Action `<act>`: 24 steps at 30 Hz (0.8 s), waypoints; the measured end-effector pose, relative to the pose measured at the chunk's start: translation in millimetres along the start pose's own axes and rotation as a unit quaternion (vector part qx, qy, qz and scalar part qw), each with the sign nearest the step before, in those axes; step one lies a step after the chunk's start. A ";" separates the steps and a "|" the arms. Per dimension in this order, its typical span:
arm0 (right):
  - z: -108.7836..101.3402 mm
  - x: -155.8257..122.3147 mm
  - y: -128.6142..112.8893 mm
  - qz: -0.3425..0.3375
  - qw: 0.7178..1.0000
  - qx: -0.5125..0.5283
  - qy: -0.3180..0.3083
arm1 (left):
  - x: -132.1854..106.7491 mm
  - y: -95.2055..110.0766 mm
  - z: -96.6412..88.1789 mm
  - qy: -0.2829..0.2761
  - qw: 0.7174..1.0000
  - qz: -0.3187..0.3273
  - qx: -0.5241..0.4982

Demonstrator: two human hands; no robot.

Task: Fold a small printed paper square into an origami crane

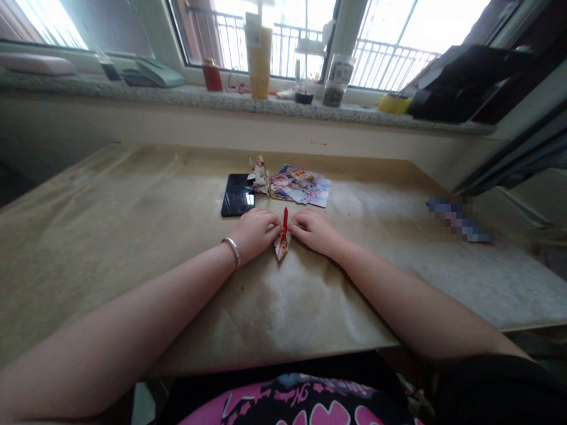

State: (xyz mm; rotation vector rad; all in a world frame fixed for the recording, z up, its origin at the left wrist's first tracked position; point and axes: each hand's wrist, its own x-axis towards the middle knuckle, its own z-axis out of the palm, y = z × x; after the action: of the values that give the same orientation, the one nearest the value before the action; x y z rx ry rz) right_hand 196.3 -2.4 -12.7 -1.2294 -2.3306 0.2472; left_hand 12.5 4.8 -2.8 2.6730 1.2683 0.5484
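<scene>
The folded paper (283, 237), printed in white and orange with a narrow red strip, lies directly between the two hands, close above the bench (190, 277). The left hand (258, 232) pinches its left edge with the fingertips, and the right hand (315, 230) pinches the opposite edge, so the fingers are drawn close together on both sides. The red point sticks out past the fingertips, away from the person, while the patterned end reaches back below them, toward the person's body. A silver bracelet (233, 254) circles the left wrist. Just beyond the left hand is a dark phone-like device (234, 198), and a crumpled-looking folded paper piece (260, 172) stands at its far right corner. Just beyond the right hand lies a pile of printed sheets (308, 186). Well to the right of both hands sits a blurred blue item (458, 219). Farther beyond them, the windowsill (177, 94) carries a tall yellow container (260, 62).
</scene>
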 end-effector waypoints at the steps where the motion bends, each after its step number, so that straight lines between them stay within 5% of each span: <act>1: -0.1 -0.4 -0.5 0.010 1.000 0.007 0.007 | -0.5 1.1 -0.6 0.000 1.000 0.002 0.003; 7: 0.4 -3.5 -1.4 0.098 0.993 0.047 0.040 | -4.3 7.1 -2.4 -0.006 1.000 -0.007 0.005; 14: 4.2 -2.9 0.7 0.124 0.990 0.051 0.043 | -7.8 7.3 -0.4 0.015 0.997 -0.071 -0.033; 20: 6.1 -2.5 1.7 0.122 0.991 0.042 0.043 | -9.1 -4.7 -0.3 -0.026 0.998 0.062 0.005; 24: 7.8 -1.9 3.4 0.122 0.990 0.045 0.048 | -7.7 -9.7 0.8 -0.020 0.996 0.086 0.015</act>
State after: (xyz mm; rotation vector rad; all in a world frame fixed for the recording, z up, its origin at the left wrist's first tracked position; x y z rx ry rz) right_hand 195.8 -1.5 -21.4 -1.4473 -2.0639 0.3631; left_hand 1.3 5.1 -8.2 2.8196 1.0507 0.4973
